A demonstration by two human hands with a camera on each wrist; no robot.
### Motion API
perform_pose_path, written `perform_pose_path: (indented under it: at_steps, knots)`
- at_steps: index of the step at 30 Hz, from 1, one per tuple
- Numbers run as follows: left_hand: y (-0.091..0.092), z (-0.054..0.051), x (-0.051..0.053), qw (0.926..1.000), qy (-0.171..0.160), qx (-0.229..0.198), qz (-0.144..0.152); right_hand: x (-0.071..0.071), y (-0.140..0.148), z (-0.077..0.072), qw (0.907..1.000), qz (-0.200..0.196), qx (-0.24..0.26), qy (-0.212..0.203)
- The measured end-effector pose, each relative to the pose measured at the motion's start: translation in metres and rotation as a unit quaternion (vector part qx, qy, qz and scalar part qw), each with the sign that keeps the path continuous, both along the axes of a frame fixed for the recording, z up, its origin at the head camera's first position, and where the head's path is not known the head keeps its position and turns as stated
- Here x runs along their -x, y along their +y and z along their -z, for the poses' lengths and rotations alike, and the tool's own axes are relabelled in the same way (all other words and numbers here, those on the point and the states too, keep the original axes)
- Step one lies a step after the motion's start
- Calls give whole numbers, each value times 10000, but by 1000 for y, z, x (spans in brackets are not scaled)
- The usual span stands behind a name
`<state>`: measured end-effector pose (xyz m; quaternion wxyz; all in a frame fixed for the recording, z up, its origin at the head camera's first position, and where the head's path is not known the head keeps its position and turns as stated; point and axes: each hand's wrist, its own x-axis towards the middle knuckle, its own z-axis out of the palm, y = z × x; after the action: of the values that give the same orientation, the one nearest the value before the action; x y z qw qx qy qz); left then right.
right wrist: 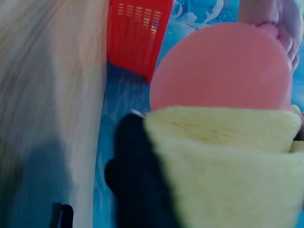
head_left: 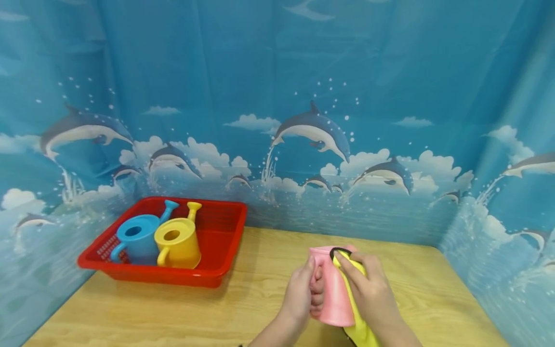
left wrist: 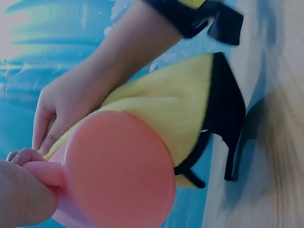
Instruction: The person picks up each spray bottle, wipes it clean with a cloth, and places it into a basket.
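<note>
A pink watering can [head_left: 336, 303] is held above the table at the right of the head view. My left hand [head_left: 300, 294] grips it by the handle, fingers curled round. My right hand [head_left: 370, 286] pinches a yellow cloth [head_left: 361, 323] with black edging and presses it against the can's right side near the rim. In the left wrist view the can's flat round base [left wrist: 121, 171] faces the camera, and the cloth [left wrist: 166, 97] hangs behind it. Folds of the cloth [right wrist: 237, 175] cover the lower part of the can [right wrist: 223, 71] in the right wrist view. The can's spout is mostly hidden.
On the table's left [head_left: 173, 313] stands a red plastic basket [head_left: 208, 277] with slotted sides. Inside it are a blue watering can [head_left: 145, 246] and a yellow watering can [head_left: 184, 248], side by side. A blue dolphin-print curtain [head_left: 277, 58] closes off the back and sides.
</note>
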<state>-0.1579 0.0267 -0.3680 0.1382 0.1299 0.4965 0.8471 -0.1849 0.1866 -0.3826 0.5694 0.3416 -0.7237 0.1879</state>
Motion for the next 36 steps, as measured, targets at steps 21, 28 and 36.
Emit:
perform_pose_path:
  at_steps: [21,28,36]
  knots:
    - [-36,-23,12,9941,248,-1058,-21,-20,-18,-3,9836,-1285,-1224,329]
    - [-26,-20,8,9970,124,-710,289,-10,-15,-8,9940,-914,-429,416]
    - [-5,-10,-5,9989,81,-143,430,1,-5,-12,9926,-626,782,692]
